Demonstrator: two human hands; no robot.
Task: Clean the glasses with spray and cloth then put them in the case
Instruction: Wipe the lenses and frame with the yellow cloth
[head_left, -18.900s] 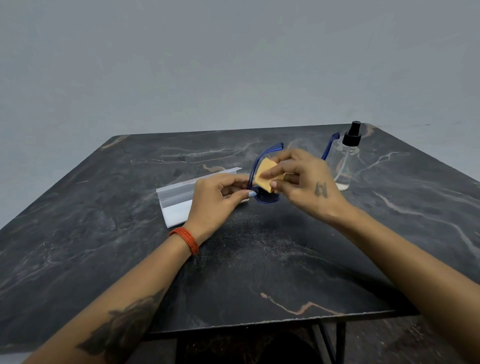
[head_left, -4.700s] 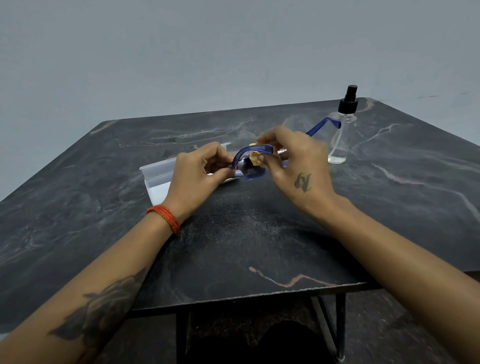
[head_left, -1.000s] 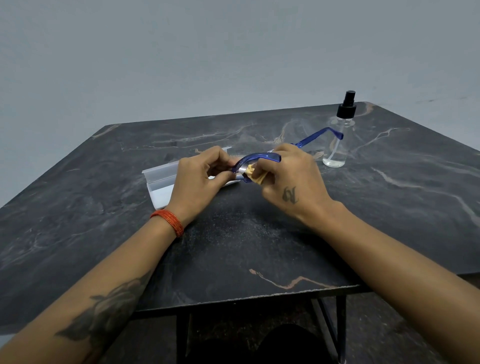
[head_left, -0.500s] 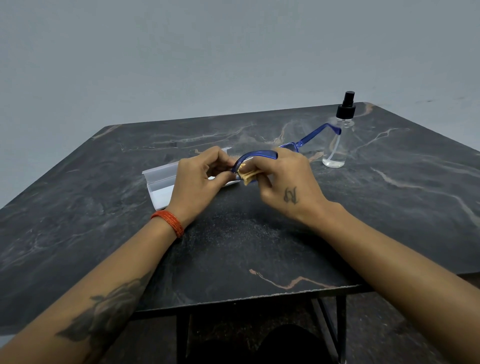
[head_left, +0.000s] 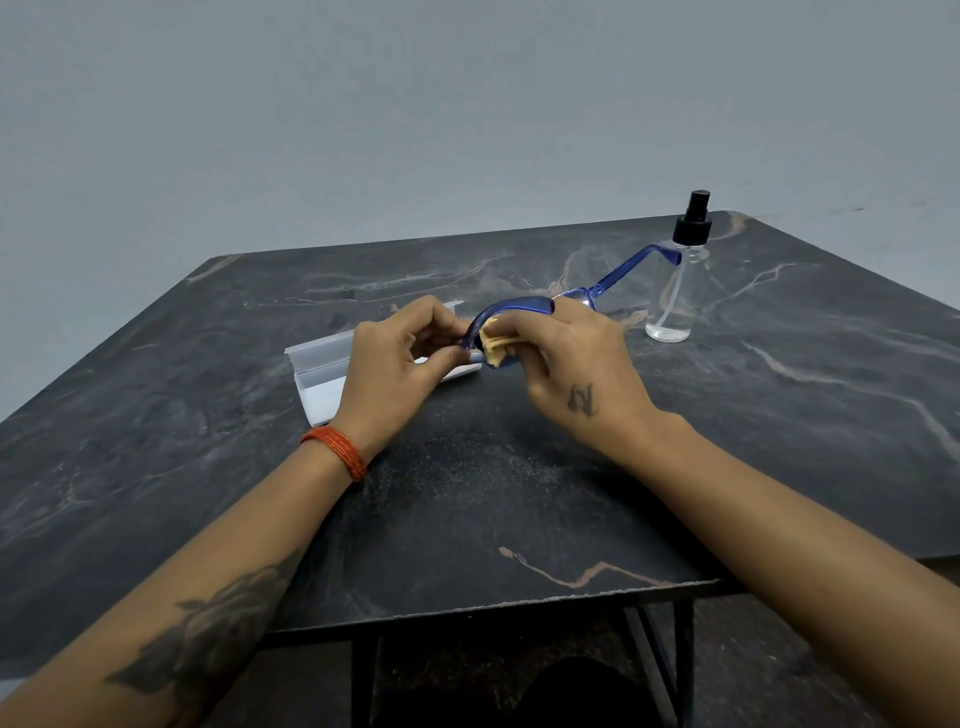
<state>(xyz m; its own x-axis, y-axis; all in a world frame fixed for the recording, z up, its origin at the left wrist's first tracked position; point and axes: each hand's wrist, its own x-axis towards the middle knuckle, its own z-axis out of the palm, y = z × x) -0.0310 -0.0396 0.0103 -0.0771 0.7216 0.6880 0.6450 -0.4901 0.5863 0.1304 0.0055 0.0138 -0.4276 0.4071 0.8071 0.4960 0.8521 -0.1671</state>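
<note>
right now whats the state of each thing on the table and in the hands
glasses: held off the table, one temple unfolded
cloth: folded, pressed on a lens
case: open, lying on table
spray bottle: upright, untouched
left hand: pinches the frame
right hand: grips the cloth

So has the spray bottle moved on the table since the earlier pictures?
No. The spray bottle stands upright near the table's far right corner, by the same pale vein, as before; its shift in frame is head-camera movement.
</note>
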